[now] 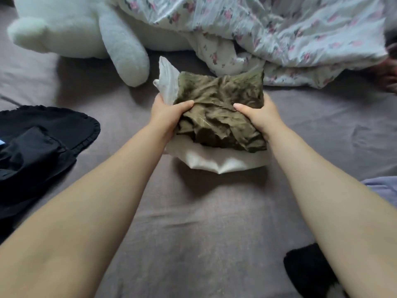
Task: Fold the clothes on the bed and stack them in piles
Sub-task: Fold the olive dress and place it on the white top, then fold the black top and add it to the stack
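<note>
In the head view, both hands clasp a small stack of clothes over the middle of the bed: the left hand grips the stack's left edge with its thumb curled over the olive-green garment, and the right hand grips the right edge the same way; the other fingers are hidden beneath the fabric, so how they lie cannot be told. Under the thumbs the olive piece sits crumpled on a folded white garment, which sticks out toward the wrists and beyond the left fingertips. The step looks like setting or shifting a pile. Next, the stack needs lowering flat and both grips releasing evenly, or the loose top layer may slide. Black clothes wait well outside the left hand.
</note>
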The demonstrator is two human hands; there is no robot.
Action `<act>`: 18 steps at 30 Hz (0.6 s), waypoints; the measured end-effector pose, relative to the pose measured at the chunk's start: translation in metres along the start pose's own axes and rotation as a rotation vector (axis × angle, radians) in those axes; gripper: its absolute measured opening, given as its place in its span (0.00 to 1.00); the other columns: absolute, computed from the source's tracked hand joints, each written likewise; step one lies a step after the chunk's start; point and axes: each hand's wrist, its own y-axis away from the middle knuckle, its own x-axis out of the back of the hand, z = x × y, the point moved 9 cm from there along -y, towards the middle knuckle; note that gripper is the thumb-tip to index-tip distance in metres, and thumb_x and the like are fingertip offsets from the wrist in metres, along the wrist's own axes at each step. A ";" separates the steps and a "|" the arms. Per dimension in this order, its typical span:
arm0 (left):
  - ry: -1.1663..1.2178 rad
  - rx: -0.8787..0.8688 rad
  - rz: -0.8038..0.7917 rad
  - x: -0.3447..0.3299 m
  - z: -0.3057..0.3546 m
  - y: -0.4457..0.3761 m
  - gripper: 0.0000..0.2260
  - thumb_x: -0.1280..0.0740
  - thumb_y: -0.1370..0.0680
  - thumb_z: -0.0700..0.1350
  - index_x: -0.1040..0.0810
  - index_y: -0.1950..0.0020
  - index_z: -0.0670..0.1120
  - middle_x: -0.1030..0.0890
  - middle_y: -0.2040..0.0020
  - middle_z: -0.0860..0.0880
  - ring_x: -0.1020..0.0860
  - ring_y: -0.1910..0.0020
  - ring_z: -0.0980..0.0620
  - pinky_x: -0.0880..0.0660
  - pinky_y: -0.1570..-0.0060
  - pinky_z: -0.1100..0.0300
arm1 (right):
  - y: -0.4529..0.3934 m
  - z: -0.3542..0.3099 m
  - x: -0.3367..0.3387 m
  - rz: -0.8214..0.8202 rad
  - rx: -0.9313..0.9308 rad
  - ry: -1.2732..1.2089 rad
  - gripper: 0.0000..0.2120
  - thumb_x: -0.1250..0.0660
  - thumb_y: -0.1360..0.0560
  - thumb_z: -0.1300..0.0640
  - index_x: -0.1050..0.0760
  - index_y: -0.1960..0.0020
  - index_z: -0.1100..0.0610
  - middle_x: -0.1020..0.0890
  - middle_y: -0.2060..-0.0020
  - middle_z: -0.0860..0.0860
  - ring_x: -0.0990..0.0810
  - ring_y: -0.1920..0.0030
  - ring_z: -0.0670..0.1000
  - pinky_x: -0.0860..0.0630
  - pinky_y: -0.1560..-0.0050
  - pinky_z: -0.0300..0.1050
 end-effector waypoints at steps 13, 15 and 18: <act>-0.174 0.260 -0.113 -0.020 -0.071 0.006 0.51 0.24 0.36 0.63 0.50 0.23 0.50 0.33 0.29 0.52 0.31 0.32 0.50 0.33 0.33 0.54 | -0.007 0.060 0.031 -0.079 -0.097 0.085 0.47 0.21 0.34 0.49 0.44 0.24 0.54 0.29 0.31 0.49 0.29 0.34 0.44 0.32 0.34 0.36; -0.158 0.251 -0.050 -0.016 -0.072 0.017 0.54 0.28 0.39 0.70 0.51 0.23 0.52 0.36 0.27 0.52 0.35 0.29 0.50 0.37 0.29 0.51 | 0.018 0.071 0.036 -0.046 -0.149 0.037 0.53 0.21 0.36 0.45 0.50 0.22 0.54 0.36 0.26 0.50 0.34 0.30 0.44 0.36 0.30 0.40; -0.282 0.222 0.086 -0.005 -0.079 0.046 0.53 0.36 0.39 0.76 0.51 0.22 0.54 0.42 0.23 0.47 0.42 0.25 0.46 0.44 0.27 0.46 | 0.072 0.085 0.041 0.000 -0.185 0.025 0.51 0.23 0.34 0.44 0.48 0.22 0.55 0.38 0.25 0.49 0.38 0.31 0.41 0.40 0.31 0.38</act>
